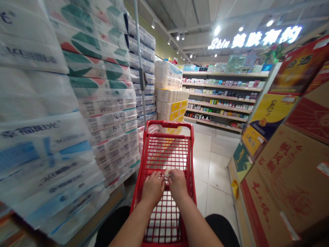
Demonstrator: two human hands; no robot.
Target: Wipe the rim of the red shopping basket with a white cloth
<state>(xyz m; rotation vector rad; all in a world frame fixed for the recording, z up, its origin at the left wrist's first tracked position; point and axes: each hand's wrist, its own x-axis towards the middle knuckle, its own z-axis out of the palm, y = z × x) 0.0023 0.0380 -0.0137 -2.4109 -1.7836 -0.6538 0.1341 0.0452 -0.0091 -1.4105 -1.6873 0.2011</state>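
Observation:
A red shopping basket cart [193,151] with a grid of plastic bars stands straight in front of me. Both forearms reach over it from below. My left hand [153,187] is palm down over the cart's middle, its fingers loosely bent and slightly apart, with nothing visible in them. Beside it, my right hand [178,183] has its fingers curled closed around a small pale crumpled piece [168,172], which pokes out towards the left hand. What this piece is cannot be made out. The fingertips of both hands are partly hidden.
Tall stacks of wrapped tissue packs [102,85] line the left side, with a thin metal pole [140,55] before them. Cardboard cartons [285,178] are piled at the right. A tiled floor [202,164] leads to shelves of small boxes and bottles [223,87] at the back.

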